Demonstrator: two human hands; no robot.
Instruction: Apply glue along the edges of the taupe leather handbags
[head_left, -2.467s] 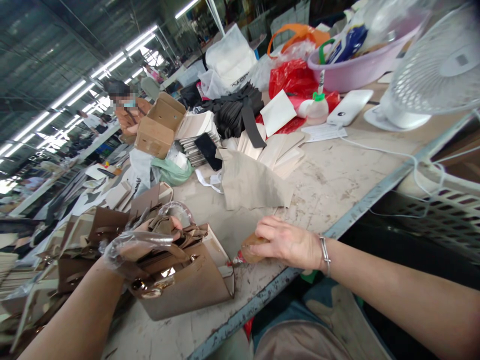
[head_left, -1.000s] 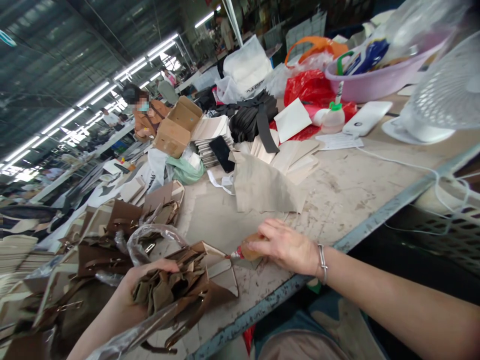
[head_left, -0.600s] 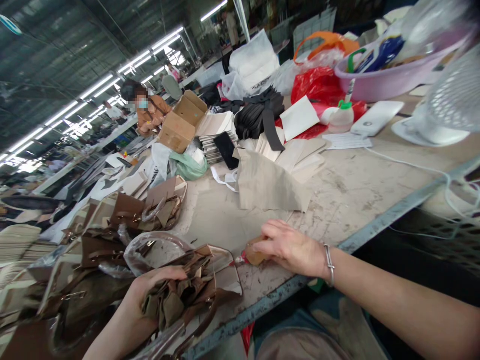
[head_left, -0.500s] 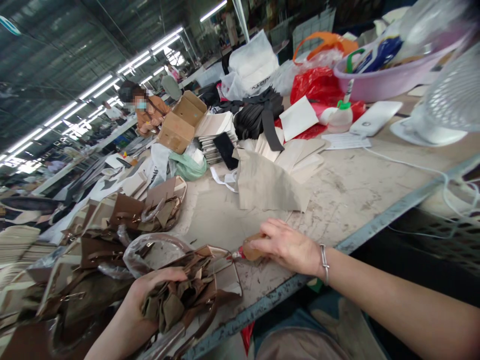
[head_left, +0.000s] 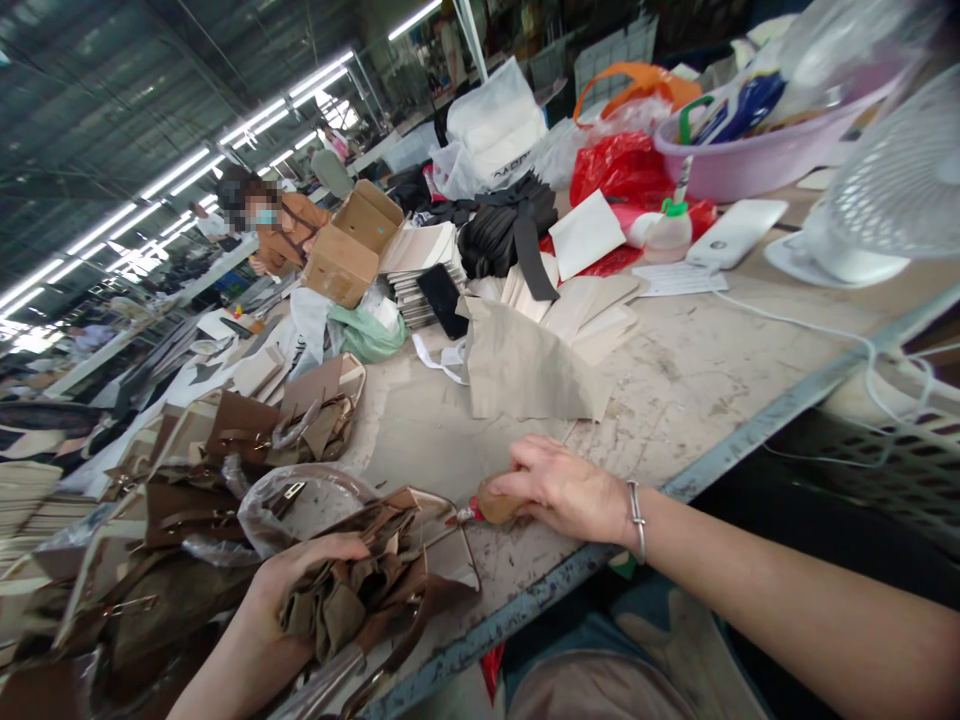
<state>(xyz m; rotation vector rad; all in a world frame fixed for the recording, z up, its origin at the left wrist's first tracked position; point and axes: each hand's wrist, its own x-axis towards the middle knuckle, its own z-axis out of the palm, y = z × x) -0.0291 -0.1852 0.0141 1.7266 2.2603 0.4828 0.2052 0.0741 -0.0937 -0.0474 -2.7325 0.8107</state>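
My left hand [head_left: 277, 590] is closed round the bunched olive lining of a brown handbag [head_left: 451, 562] at the table's front edge. The palm and some fingers are hidden by the cloth. A plastic-wrapped handle [head_left: 259, 500] arches up behind that hand. In my right hand [head_left: 566, 492] is a small amber squeeze bottle [head_left: 496, 505], tipped on its side with its red nozzle pointing left at the bag's pale-edged rim. Whether the tip touches the rim I cannot tell. Left of the held bag, more brown handbags [head_left: 240, 425] stand crowded together.
A beige sheet [head_left: 525, 365] lies beyond my right hand, near a black phone [head_left: 442, 300] and stacked pale panels [head_left: 424, 255]. Farther back are a pink basin [head_left: 735, 170] and a white fan [head_left: 892, 190] with a trailing cord. A masked person [head_left: 289, 230] is across the table.
The whole view has shifted slightly, so things sit a little farther left. The bottle's nozzle stays close to the bag's rim, and both hands keep their hold.
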